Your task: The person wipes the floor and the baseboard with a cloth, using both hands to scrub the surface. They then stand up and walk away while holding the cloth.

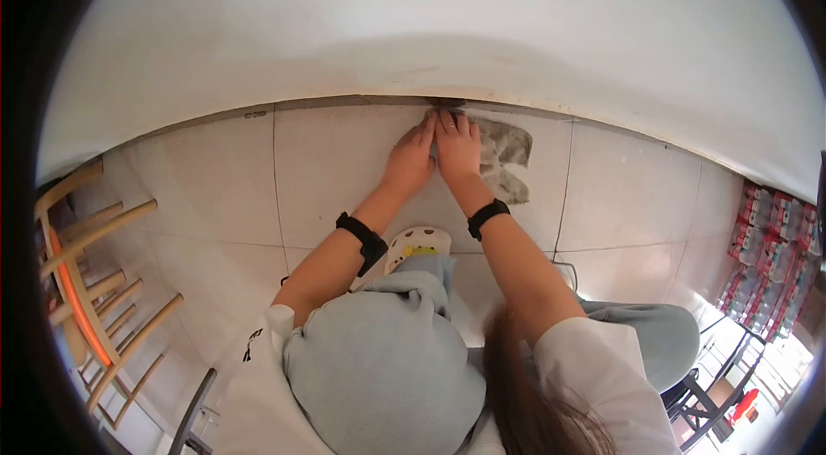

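My left hand (411,154) and my right hand (458,148) are side by side at the foot of the wall, thumbs close together and fingers pointing forward. Both press down on a soiled grey cloth (508,150), with their fingers bent onto its bunched left part. The rest of the cloth spreads flat over the tiles to the right of my right hand, blotched with dark stains. Just beyond the fingertips a dark patch (446,101) marks the joint of wall and floor. How much cloth lies under the palms is hidden.
A white wall (430,16) rises directly ahead of the pale tiled floor (206,171). Wooden furniture with round legs (112,283) stands at the left. Stacked red-and-clear packs (770,253) are at the far right, near a dark metal frame (714,395). My clog (422,244) is close behind my hands.
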Tool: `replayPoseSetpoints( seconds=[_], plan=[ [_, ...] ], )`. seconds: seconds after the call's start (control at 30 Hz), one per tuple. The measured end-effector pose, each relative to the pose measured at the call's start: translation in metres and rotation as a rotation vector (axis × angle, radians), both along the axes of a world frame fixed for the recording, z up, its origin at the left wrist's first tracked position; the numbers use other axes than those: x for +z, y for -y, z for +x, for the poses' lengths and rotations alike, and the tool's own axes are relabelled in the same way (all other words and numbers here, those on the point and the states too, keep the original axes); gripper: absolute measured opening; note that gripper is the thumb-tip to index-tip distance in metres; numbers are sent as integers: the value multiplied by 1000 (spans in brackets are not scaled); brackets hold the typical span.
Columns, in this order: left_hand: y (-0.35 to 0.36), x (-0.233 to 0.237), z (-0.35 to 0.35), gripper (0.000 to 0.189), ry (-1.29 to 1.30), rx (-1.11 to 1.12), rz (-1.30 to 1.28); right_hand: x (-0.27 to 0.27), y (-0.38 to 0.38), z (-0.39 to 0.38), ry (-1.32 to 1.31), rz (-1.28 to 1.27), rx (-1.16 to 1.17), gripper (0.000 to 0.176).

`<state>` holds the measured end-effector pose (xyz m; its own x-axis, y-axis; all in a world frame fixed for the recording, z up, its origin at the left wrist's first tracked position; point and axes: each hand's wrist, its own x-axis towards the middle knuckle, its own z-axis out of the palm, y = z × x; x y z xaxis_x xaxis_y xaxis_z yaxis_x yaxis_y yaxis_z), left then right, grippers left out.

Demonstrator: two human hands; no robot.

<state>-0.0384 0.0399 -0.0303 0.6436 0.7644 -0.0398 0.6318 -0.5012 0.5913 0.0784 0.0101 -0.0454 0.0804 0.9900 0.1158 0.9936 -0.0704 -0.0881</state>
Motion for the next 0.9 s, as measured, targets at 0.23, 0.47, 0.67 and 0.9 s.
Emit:
replayPoseSetpoints(
  seconds=[0.23, 0.47, 0.67, 0.9],
  plan=[
    [11, -2, 10, 81, 86, -204, 28, 3, 16, 9, -164, 17, -267, 37],
    [-13, 3, -21, 62, -97, -20, 78, -4, -8, -21, -291, 39, -189, 49],
    [-5, -10, -1, 54, 110, -92, 108, 10, 27, -4, -422, 62, -153, 58],
    [2, 23, 1, 54, -149, -149, 58, 21, 55, 3, -525, 29, -374, 66]
  ],
)
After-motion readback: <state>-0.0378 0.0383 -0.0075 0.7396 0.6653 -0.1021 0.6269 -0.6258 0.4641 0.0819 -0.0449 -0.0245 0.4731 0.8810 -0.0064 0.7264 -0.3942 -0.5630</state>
